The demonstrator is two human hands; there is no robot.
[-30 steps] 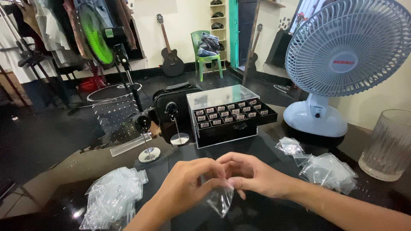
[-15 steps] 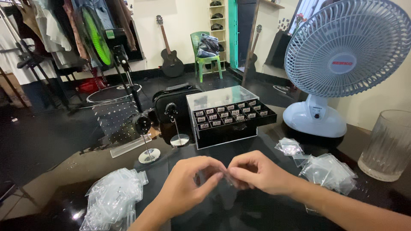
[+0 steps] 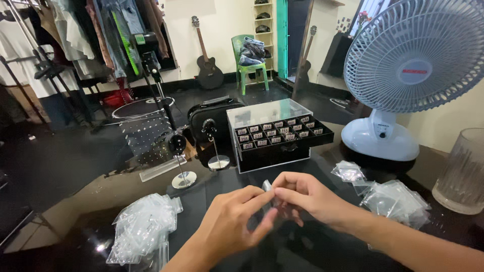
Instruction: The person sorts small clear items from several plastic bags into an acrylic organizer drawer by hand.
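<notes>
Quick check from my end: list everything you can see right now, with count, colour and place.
small plastic bag: one, clear, pinched between both hands
pile of bags: one, clear, table front left
second pile of bags: one, clear, table right
drawer box: one, black with clear lid, drawer open, table centre
round-base stands: two, black and silver, left of the box
black case: one, behind the stands
fan: one, white, back right
ribbed glass: one, clear, far right
guitar: one, dark, against far wall
chair: one, green, far wall
left hand: gripping the bag
right hand: gripping the bag
</notes>
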